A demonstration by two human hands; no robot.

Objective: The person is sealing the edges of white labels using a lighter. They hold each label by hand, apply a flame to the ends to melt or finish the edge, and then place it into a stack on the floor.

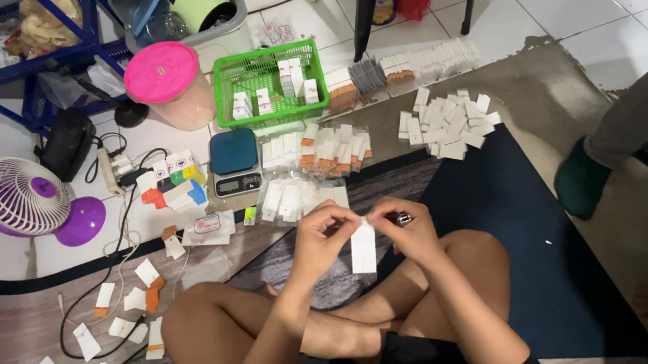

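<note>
- L hand (319, 231) & R hand (409, 228) both pinched on small white packet (363, 248), held over crossed legs
- Risk: thin packet may slip or tear w/ uneven pull

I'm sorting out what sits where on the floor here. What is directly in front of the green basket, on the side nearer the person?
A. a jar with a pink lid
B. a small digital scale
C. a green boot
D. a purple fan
B: the small digital scale with its dark blue platform lies just below the green basket in the head view.
</note>
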